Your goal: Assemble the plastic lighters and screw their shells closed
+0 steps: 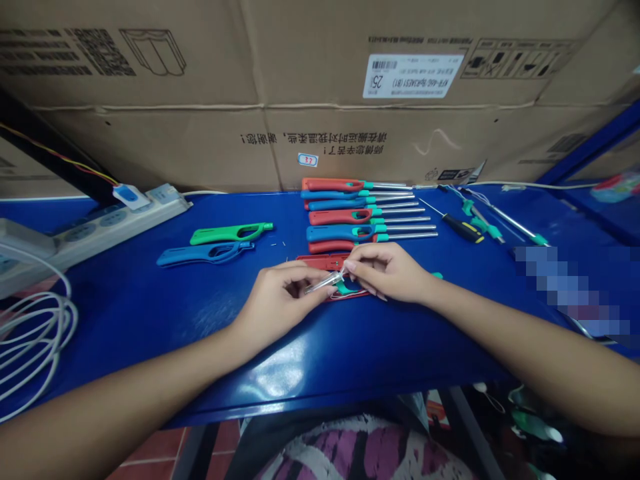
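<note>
Between thumb and fingers, my left hand (281, 297) holds a clear, shiny tube-like part (323, 283) tilted up to the right. The fingertips of my right hand (390, 270) are pinched at its upper end, on a small pale piece. Just behind and under the fingers lies an opened red lighter casing (323, 263), with a teal part (346, 287) and thin wires showing in it. My fingers hide some of the casing. Farther back, several red and blue lighters (340, 217) with metal rods lie in a stacked row.
Green (220, 234) and blue (200, 255) casings lie left on the blue table (225, 373). A power strip (113, 223) and coiled white cable (37, 327) are farther left. Right are a screwdriver (463, 228) and wired rods (510, 221). A cardboard box (200, 143) stands behind.
</note>
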Tool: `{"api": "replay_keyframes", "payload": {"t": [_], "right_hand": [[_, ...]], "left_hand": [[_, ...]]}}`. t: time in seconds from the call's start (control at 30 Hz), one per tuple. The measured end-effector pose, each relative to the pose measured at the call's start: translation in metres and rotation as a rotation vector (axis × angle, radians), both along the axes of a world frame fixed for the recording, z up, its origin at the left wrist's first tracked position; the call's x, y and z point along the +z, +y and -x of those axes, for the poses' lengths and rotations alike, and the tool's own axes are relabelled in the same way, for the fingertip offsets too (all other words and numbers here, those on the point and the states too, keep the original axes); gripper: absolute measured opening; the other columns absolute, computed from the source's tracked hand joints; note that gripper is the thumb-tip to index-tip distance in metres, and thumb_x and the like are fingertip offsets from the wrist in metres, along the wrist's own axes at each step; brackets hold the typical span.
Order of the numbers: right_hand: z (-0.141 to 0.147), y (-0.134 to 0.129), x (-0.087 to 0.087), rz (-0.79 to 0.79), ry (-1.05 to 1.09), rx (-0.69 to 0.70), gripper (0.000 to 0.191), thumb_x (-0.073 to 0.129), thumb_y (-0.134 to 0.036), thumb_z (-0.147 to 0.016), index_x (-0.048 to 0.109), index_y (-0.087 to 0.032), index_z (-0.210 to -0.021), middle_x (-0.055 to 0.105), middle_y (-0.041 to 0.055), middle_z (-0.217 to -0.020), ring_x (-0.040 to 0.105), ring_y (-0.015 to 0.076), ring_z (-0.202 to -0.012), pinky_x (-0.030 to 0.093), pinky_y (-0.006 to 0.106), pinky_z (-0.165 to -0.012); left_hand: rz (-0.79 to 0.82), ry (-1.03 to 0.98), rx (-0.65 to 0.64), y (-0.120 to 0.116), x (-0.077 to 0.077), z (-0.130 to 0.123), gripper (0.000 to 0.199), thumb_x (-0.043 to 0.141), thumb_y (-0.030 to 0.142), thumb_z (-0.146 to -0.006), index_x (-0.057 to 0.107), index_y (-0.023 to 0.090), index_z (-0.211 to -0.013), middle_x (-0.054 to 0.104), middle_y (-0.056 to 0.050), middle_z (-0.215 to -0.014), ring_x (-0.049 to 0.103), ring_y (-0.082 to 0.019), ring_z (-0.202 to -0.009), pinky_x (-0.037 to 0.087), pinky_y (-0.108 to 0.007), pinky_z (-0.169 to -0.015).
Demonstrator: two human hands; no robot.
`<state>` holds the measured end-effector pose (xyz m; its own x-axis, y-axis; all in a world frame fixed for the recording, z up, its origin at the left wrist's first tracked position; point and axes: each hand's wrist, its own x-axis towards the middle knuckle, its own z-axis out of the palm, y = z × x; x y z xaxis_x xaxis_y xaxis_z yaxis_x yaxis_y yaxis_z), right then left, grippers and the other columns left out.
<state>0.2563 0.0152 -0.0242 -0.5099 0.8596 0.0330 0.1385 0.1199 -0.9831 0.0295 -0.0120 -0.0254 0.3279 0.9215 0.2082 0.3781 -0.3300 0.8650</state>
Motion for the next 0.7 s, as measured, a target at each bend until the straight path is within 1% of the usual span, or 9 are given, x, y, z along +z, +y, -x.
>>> {"api": "replay_keyframes", "payload": {"t": [0.07, 0.23, 0.33, 0.47, 0.57, 0.63, 0.7], "right_hand": [[0.000, 0.000, -0.001, 0.022, 0.011, 0.006, 0.022, 0.068, -0.037, -0.089, 0.063, -0.016, -0.085, 0.052, -0.0085, -0.050, 0.044, 0.0061, -0.034, 0.035, 0.019, -0.032], [0.001, 0.003, -0.002, -0.060, 0.070, 0.015, 0.017, 0.070, -0.029, -0.088, 0.065, -0.013, -0.082, 0.057, -0.0053, -0.061, 0.045, 0.0029, -0.043, 0.035, 0.017, -0.040], [0.001, 0.003, -0.003, -0.048, 0.048, 0.039, 0.016, 0.070, -0.028, -0.088, 0.066, -0.013, -0.084, 0.057, -0.0057, -0.059, 0.045, 0.0027, -0.041, 0.034, 0.016, -0.038], [0.000, 0.002, -0.002, 0.000, 0.034, 0.042, 0.022, 0.070, -0.035, -0.089, 0.065, -0.014, -0.087, 0.056, -0.0067, -0.054, 0.046, 0.0039, -0.037, 0.036, 0.016, -0.034], [0.000, 0.001, -0.001, 0.026, 0.009, 0.038, 0.027, 0.070, -0.041, -0.089, 0.064, -0.014, -0.088, 0.056, -0.0071, -0.051, 0.050, 0.0062, -0.036, 0.043, 0.017, -0.033], [0.000, 0.001, -0.001, 0.029, -0.010, 0.026, 0.029, 0.068, -0.043, -0.090, 0.063, -0.015, -0.090, 0.056, -0.0071, -0.049, 0.052, 0.0073, -0.035, 0.047, 0.017, -0.034], [0.000, 0.002, -0.001, 0.033, -0.019, 0.000, 0.029, 0.066, -0.044, -0.091, 0.062, -0.015, -0.092, 0.056, -0.0074, -0.048, 0.053, 0.0075, -0.034, 0.047, 0.017, -0.035]], "left_hand": [[0.010, -0.008, 0.011, 0.001, 0.000, 0.001, 0.016, 0.078, 0.030, -0.083, 0.081, 0.019, -0.093, 0.072, -0.002, -0.076, 0.050, -0.008, -0.057, 0.038, -0.021, -0.052], [0.027, -0.014, -0.010, 0.001, 0.000, 0.000, 0.015, 0.077, 0.029, -0.083, 0.081, 0.017, -0.091, 0.069, -0.001, -0.071, 0.048, -0.008, -0.056, 0.037, -0.021, -0.051], [0.050, -0.020, -0.015, 0.002, 0.000, -0.002, 0.013, 0.077, 0.028, -0.082, 0.080, 0.016, -0.087, 0.070, -0.001, -0.071, 0.048, -0.008, -0.055, 0.037, -0.020, -0.051], [0.059, 0.007, -0.011, 0.003, 0.003, -0.003, 0.015, 0.076, 0.029, -0.084, 0.080, 0.016, -0.088, 0.073, -0.003, -0.077, 0.053, -0.009, -0.057, 0.041, -0.021, -0.053], [-0.011, 0.106, -0.082, 0.006, 0.012, 0.005, 0.016, 0.074, 0.030, -0.087, 0.080, 0.018, -0.096, 0.074, -0.003, -0.083, 0.057, -0.010, -0.060, 0.043, -0.022, -0.055], [-0.104, 0.219, -0.155, 0.009, 0.020, 0.012, 0.018, 0.071, 0.030, -0.089, 0.079, 0.020, -0.103, 0.075, -0.003, -0.089, 0.062, -0.012, -0.069, 0.046, -0.023, -0.061], [-0.171, 0.341, -0.234, 0.011, 0.028, 0.019, 0.019, 0.070, 0.030, -0.091, 0.078, 0.022, -0.105, 0.075, -0.002, -0.089, 0.064, -0.015, -0.078, 0.048, -0.026, -0.069]]}}
